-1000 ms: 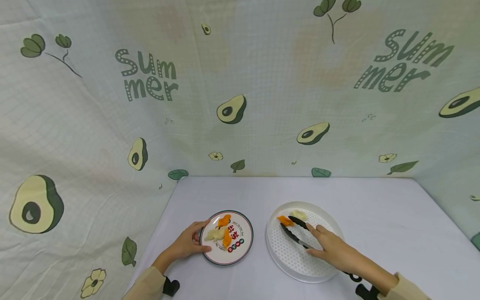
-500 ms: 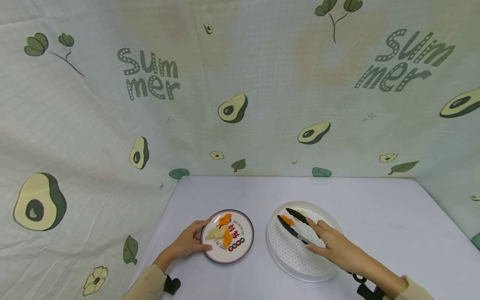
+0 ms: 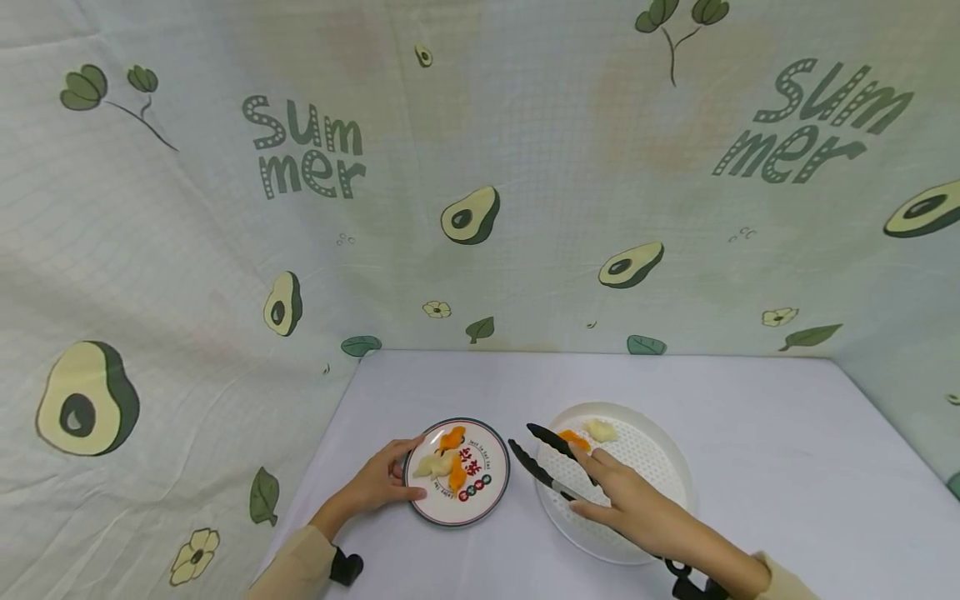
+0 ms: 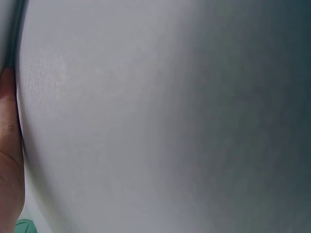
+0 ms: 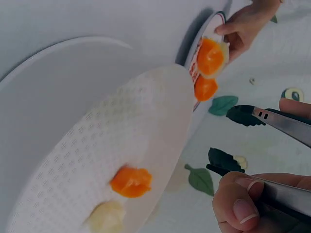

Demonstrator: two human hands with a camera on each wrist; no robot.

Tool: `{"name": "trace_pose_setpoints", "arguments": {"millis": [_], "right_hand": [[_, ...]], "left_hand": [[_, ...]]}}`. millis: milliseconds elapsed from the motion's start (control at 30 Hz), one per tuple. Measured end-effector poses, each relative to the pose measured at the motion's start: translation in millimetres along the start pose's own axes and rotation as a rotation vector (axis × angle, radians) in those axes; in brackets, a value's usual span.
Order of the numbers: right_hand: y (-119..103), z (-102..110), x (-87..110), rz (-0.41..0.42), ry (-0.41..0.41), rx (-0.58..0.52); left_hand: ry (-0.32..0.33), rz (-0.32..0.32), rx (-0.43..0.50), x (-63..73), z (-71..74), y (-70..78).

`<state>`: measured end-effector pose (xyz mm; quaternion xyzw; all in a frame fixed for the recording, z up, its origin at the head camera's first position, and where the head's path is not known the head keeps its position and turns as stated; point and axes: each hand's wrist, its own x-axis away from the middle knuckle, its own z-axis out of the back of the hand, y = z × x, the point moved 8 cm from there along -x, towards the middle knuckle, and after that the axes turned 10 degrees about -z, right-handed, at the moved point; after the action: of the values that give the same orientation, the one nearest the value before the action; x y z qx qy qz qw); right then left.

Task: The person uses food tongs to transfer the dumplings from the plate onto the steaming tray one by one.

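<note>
My left hand (image 3: 375,482) grips the left rim of a small printed plate (image 3: 493,467), thumb at the edge. Orange and pale yellow food pieces (image 3: 457,471) lie on it. In my right hand (image 3: 648,512) I hold black-tipped metal tongs (image 3: 553,483); their spread tips are over the gap between that plate and a round white dimpled tray (image 3: 660,467), with nothing visible between them. An orange piece (image 5: 132,181) and a pale yellow piece (image 5: 107,217) rest on the tray. The left wrist view shows mainly a blurred pale surface and part of a finger (image 4: 8,131).
Both dishes stand on a white table (image 3: 765,450). Behind and to the left hangs a pale cloth (image 3: 540,275) printed with avocados, leaves and lettering. Dark wrist straps (image 3: 345,568) show at both sleeves.
My right hand has brought the tongs left, from above the tray's food pieces toward the small plate. The pale yellow piece, covered half a second ago, shows again. My left hand stays on the plate.
</note>
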<state>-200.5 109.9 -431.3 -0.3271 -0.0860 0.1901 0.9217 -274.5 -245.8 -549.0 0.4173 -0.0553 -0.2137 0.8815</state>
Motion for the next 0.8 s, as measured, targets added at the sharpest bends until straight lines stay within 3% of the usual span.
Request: {"name": "trace_pose_setpoints", "arguments": {"millis": [300,800], "right_hand": [[-15.2,-25.4,-9.2,-0.045,-0.080,-0.048],[-39.5,-68.8,-19.2,-0.030,-0.186,-0.034]], "left_hand": [[-0.001,-0.004,0.008,0.2,-0.5,-0.1],[-0.005,-0.033,0.019,0.6,-0.6,0.8]]}}
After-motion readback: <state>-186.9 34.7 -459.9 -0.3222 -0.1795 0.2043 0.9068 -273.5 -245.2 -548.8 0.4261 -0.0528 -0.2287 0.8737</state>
